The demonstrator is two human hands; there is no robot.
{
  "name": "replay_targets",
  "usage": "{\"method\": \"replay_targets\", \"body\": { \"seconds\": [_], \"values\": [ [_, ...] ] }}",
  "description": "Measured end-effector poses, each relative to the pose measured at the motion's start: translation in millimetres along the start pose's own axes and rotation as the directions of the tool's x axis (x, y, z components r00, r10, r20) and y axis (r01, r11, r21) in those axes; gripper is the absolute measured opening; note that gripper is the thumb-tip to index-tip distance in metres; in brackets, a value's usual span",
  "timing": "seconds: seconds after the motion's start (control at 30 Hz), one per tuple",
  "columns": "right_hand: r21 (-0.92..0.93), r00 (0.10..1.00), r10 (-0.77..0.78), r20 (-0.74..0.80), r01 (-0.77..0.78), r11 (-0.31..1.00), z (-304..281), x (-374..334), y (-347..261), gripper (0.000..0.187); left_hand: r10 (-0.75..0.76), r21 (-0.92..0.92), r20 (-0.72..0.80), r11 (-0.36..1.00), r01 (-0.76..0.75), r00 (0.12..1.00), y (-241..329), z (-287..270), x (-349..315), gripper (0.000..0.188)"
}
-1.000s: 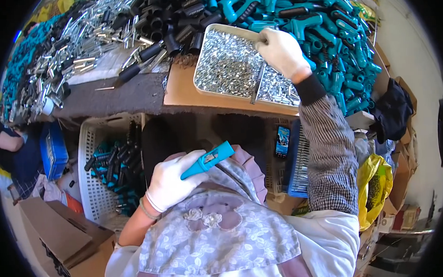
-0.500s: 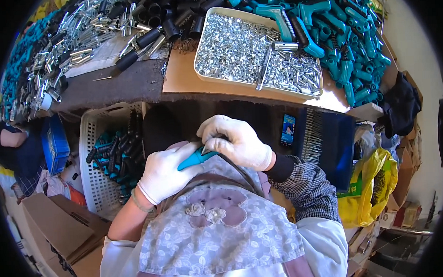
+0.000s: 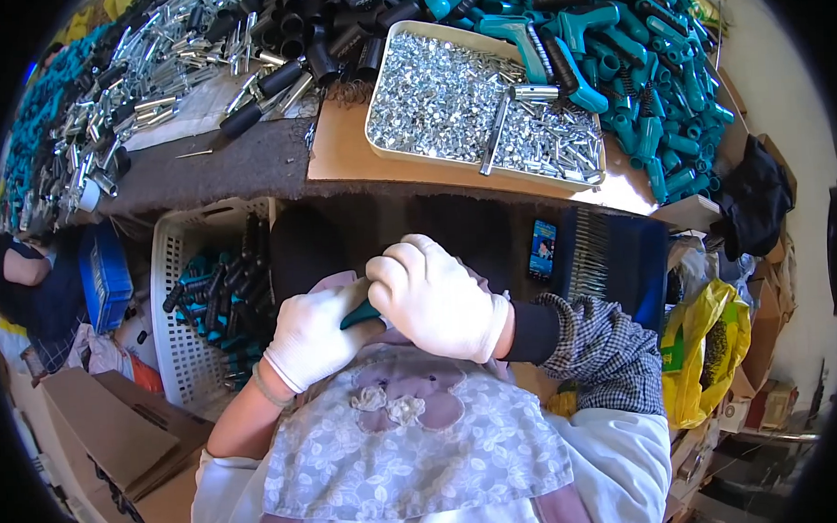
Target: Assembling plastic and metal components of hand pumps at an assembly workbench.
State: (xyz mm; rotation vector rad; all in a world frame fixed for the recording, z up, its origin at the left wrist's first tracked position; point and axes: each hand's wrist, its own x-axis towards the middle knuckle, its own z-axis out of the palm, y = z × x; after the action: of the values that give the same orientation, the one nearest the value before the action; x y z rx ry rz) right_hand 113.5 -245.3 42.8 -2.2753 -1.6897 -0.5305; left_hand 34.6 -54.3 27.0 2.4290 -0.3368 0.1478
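Both of my hands wear white gloves and meet above my apron. My left hand (image 3: 315, 334) is closed around a teal plastic handle (image 3: 361, 314), of which only a short stretch shows between the gloves. My right hand (image 3: 443, 297) covers the far end of that handle, its fingers curled in; what they grip is hidden. Ahead on the bench, similar teal pistol-shaped handles (image 3: 590, 18) lie heaped, some with black grips. A cream tray (image 3: 406, 154) beside them holds many small shiny metal parts.
Metal tubes and black sleeves (image 3: 278, 77) are piled at the bench's far left. Below the bench, a white plastic basket (image 3: 166, 298) holds teal and black handles. A phone (image 3: 542, 248) and a dark blue bin (image 3: 635, 272) with a row of metal pins sit to my right, near a yellow bag (image 3: 707, 344).
My right hand has turned and come over the handle's end, hiding most of the teal part that showed before. The left hand keeps its hold in nearly the same place.
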Motion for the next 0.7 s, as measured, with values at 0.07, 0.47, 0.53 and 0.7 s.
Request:
{"method": "replay_targets", "body": {
  "seconds": [0.07, 0.47, 0.53, 0.7],
  "values": [
    [0.351, 0.856, 0.249, 0.453, -0.428, 0.833, -8.0, 4.8, 9.9, 0.020, -0.004, 0.050, 0.055, 0.999, 0.001, 0.998, -0.5, -0.1, -2.9, 0.044],
    [0.568, 0.917, 0.391, 0.076, -0.362, 0.739, -15.6, 26.7, 71.2, 0.026, 0.162, 0.102, -0.006, 0.982, -0.160, 0.987, -1.5, -10.4, 12.0, 0.043],
    [0.314, 0.870, 0.461, -0.173, -0.395, 0.863, -11.7, 36.3, 118.6, 0.020, 0.169, 0.048, -0.088, 0.985, -0.166, 0.982, -4.0, -5.9, 11.3, 0.044],
    [0.013, 0.804, 0.595, 0.016, -0.595, 0.804, -0.7, 48.9, 187.8, 0.019, 0.079, -0.052, -0.082, 0.995, -0.084, 0.993, 10.9, -5.1, 14.2, 0.042]
  ]
}}
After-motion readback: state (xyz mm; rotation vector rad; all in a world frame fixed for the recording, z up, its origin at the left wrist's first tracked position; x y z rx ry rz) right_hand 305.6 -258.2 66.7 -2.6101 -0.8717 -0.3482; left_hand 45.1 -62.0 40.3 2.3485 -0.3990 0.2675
